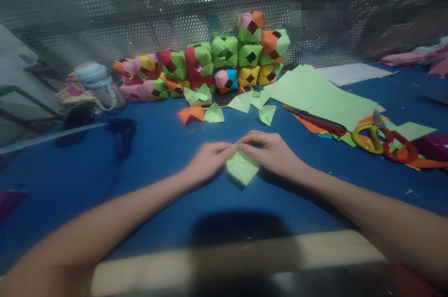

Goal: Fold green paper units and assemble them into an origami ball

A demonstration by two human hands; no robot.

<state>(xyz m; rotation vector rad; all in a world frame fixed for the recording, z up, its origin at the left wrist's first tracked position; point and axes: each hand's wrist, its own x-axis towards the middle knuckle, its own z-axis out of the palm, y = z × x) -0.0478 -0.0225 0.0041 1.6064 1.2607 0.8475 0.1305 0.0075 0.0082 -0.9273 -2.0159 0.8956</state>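
A small light-green folded paper [242, 169] lies on the blue table in front of me, one corner pointing toward me. My left hand [212, 158] pinches its far left edge with thumb and fingers together. On its far right side my right hand [268, 150] is closed, thumb and fingertips pressing on the paper. The two thumbs nearly meet at the top corner, and the fingers hide that part of the fold. Just beyond the hands are loose folded pieces, among them an orange one [191, 115] and a green one [213, 113].
Stacked colourful paper balls [225, 51] line the perforated metal screen [196, 17]. At right lie a stack of green paper sheets [322, 89] and scissors [399, 146] with yellow and red handles. A blue glue gun [122, 131] and a bottle [96, 80] stand left. The table's pale edge [147, 269] is nearest.
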